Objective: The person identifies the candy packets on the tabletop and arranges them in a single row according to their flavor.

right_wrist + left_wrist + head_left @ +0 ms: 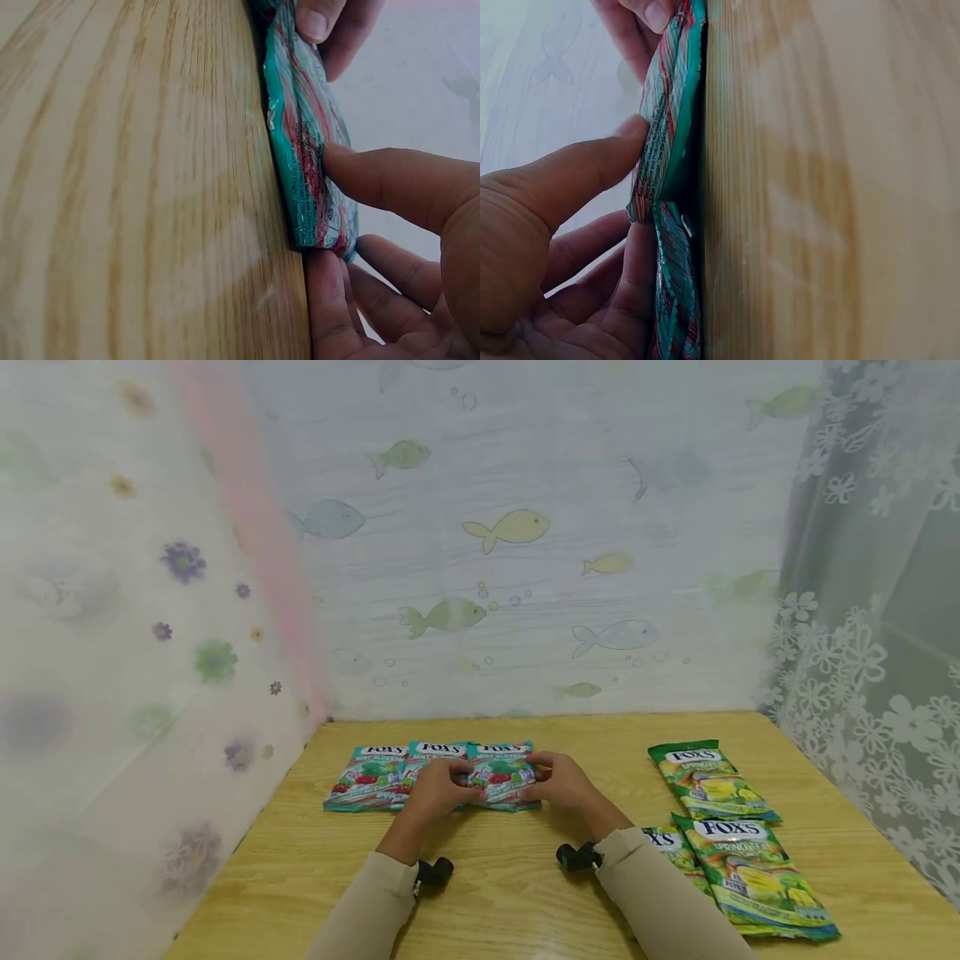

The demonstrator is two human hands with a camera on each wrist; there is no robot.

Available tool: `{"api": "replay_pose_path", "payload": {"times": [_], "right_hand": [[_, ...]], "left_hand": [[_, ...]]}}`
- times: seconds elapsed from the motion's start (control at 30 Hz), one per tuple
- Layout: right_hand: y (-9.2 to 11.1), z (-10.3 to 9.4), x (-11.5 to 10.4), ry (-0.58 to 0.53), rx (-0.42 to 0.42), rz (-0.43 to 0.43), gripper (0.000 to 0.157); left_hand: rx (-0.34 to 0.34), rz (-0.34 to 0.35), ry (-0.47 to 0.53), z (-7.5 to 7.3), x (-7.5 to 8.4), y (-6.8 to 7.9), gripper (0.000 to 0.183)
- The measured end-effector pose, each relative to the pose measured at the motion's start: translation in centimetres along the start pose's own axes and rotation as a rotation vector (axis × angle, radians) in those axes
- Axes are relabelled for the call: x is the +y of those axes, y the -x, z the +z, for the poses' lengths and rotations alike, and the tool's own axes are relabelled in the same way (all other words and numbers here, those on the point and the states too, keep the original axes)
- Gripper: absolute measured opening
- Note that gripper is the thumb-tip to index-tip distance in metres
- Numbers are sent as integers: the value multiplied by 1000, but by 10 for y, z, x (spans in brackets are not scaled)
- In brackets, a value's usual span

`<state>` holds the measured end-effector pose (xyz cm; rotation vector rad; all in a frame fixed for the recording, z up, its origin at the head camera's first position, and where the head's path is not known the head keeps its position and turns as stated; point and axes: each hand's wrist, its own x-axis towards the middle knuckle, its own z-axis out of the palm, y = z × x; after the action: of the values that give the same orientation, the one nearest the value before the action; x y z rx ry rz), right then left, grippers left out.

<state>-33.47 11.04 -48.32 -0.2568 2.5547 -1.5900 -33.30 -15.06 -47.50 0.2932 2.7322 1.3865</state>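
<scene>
Three teal Fox's Mint Blossom candy bags lie in an overlapping row on the table (510, 868) in the head view. My left hand (435, 792) grips the left edge of the rightmost bag (504, 770), over the middle bag (429, 750). The right edge of that same bag is held by my right hand (567, 783). In the left wrist view the left thumb (592, 161) presses on top of the bag, fingers at its side edge. The right wrist view shows the right thumb (397, 176) likewise on top. The leftmost bag (360, 781) lies untouched.
At the right, three green Fox's Spring Tea bags lie on the table: one farther back (712, 783), one nearer (761, 881), and one (675, 852) partly hidden by the right sleeve (667, 893). A fish-patterned curtain (525, 610) hangs behind the table.
</scene>
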Motion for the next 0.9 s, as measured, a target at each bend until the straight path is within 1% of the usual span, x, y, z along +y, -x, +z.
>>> {"api": "replay_pose_path", "payload": {"times": [0.23,0.37,0.57,0.9], "right_hand": [[0,0,0,-23,-8,3,66],[0,0,1,-20,-3,4,65],[0,1,3,-10,-1,8,65],[-1,2,1,-21,3,20,65]], "left_hand": [[7,-10,-26,3,2,0,53],[8,0,-31,2,3,0,52],[2,-12,-38,3,2,-1,55],[-1,-3,-56,2,2,-1,58]]}}
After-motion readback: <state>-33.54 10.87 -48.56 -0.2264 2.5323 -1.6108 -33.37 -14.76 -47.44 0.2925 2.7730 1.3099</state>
